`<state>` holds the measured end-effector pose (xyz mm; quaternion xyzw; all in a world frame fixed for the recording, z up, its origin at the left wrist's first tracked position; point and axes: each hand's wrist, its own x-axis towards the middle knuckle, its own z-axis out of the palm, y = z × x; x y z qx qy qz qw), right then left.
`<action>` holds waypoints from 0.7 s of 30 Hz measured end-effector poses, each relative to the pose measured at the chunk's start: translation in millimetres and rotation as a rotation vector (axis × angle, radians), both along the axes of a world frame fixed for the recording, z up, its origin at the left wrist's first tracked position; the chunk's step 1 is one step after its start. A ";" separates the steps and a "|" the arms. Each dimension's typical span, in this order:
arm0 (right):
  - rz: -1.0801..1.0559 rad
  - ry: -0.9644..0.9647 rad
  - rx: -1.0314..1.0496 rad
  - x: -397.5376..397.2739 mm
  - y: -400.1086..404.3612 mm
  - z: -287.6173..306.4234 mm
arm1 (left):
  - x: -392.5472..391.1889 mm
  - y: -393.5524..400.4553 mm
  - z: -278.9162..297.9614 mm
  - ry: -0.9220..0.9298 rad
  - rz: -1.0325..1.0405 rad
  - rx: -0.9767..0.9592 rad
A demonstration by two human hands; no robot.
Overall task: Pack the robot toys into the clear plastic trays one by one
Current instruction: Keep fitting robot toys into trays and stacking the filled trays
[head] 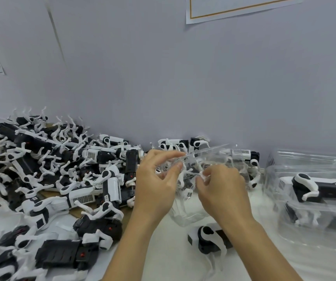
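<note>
One clear tray (193, 191) is pinched by both hands (185, 189); one packed tray (313, 191) is seen right, many robot toys (61, 169) left unpacked.

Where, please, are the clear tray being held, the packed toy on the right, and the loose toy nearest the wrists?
clear tray (191, 211), head view, lower wall.
packed toy (329, 186), head view, black body.
loose toy (207, 238), head view, black-and-white hip.
</note>
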<state>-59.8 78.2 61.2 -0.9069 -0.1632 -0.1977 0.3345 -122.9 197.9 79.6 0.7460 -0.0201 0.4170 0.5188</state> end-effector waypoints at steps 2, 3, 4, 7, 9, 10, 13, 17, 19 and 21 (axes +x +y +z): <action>0.024 0.008 0.010 -2.2 1.6 0.5 | -0.6 0.0 0.7 -0.005 -0.011 0.002; 0.034 0.016 0.023 -3.3 2.7 -0.2 | -0.7 0.1 0.8 -0.001 -0.017 0.005; 0.039 0.022 0.036 -4.4 3.7 -1.0 | -1.0 0.4 0.6 0.005 -0.020 0.007; 0.032 0.028 0.057 -3.5 4.5 -3.6 | -1.9 0.2 -0.3 0.019 -0.027 0.006; 0.033 0.054 0.073 -3.4 4.1 -3.9 | -1.5 -0.5 -1.1 0.027 -0.021 0.015; 0.038 0.070 0.076 -3.1 3.6 -4.2 | -0.8 -0.6 -1.5 0.035 -0.015 0.020; 0.087 0.144 0.032 0.4 -0.3 -1.6 | 0.5 3.2 -2.5 0.031 0.022 0.023; 0.220 0.206 -0.028 5.6 -15.0 14.2 | -0.2 11.7 -2.6 0.011 0.096 -0.017; 0.291 0.146 -0.077 4.2 -19.6 21.5 | 1.8 13.6 -3.9 0.009 0.115 -0.058; 0.342 0.098 -0.135 -0.2 -17.5 22.9 | 3.9 14.0 -4.7 0.013 0.119 -0.075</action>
